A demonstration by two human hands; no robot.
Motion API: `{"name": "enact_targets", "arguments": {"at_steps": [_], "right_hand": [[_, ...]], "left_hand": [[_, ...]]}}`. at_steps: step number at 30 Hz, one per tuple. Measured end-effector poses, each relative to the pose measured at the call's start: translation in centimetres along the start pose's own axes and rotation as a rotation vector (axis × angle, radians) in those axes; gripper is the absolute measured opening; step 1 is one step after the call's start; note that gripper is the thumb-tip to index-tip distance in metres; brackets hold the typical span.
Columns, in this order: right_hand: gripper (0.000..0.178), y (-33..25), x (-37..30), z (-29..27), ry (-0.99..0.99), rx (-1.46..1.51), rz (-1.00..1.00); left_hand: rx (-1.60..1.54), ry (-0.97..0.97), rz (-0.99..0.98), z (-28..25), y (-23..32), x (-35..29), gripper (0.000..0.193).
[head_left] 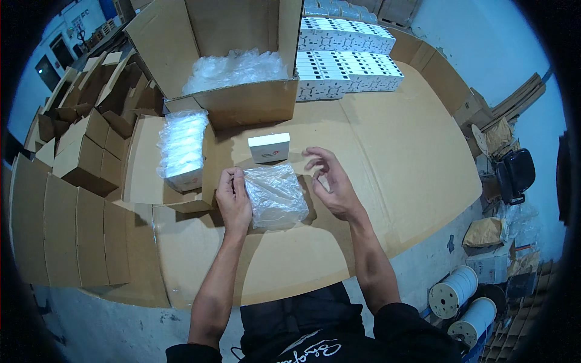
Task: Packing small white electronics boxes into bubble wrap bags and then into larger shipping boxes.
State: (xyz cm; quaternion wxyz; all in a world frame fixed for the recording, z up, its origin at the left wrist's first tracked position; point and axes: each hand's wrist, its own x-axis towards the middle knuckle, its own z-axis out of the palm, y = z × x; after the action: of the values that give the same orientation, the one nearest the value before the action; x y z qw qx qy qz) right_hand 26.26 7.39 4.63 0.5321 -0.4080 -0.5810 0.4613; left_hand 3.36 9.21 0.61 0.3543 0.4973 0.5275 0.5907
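Note:
My left hand (234, 196) pinches the left edge of a clear bubble-wrap bag (275, 196) above the cardboard-covered table. To the right of the bag my right hand (331, 184) is off it, fingers curled and apart, holding nothing. A small white box (269, 148) stands just beyond the bag. At my left, an open brown carton (145, 160) holds a row of bubble-wrapped white boxes (184, 148). Whether anything lies inside the bag in my left hand, I cannot tell.
A large open carton (242, 103) full of bubble-wrap bags (236, 69) stands at the back. Stacked white boxes (348, 75) are right of it. Empty brown cartons (91, 151) crowd the left side. Cable spools (454, 290) sit on the floor at right, below a black chair (514, 175).

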Motion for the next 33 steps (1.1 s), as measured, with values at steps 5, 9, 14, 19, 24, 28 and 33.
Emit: {"name": "enact_targets", "arguments": {"at_steps": [5, 9, 14, 19, 24, 28, 33], "right_hand": [[0.067, 0.5, -0.1, 1.4, -0.021, -0.656, -0.327], [0.032, 1.6, 0.4, 1.6, -0.091, -0.724, -0.578], [0.013, 2.8, 0.4, 0.2, 0.213, -0.507, -0.202], [0.013, 2.5, -0.1, 1.3, 0.125, -0.124, 0.157], [0.016, 2.6, -0.3, 2.0, 0.044, -0.125, 0.197], [0.02, 1.7, -0.3, 1.8, -0.248, -0.284, 0.307], [0.024, 0.1, -0.1, 1.6, -0.404, -0.319, 0.434]], "left_hand": [[-0.028, -0.02, -0.061, 0.0, -0.7, 0.0, 0.024], [-0.013, -0.074, -0.089, -0.2, -1.2, -0.1, 0.019], [-0.112, -0.323, -0.469, -0.8, 1.9, 0.2, 0.019], [0.019, -0.271, 0.098, -1.3, 0.8, -0.3, 0.032], [-0.182, -0.309, 0.041, -0.6, 1.1, -0.8, 0.04], [-0.031, -0.216, -0.058, -0.5, 0.2, -1.2, 0.024], [0.029, -0.111, -0.096, 0.1, 1.8, -1.4, 0.025]]}}
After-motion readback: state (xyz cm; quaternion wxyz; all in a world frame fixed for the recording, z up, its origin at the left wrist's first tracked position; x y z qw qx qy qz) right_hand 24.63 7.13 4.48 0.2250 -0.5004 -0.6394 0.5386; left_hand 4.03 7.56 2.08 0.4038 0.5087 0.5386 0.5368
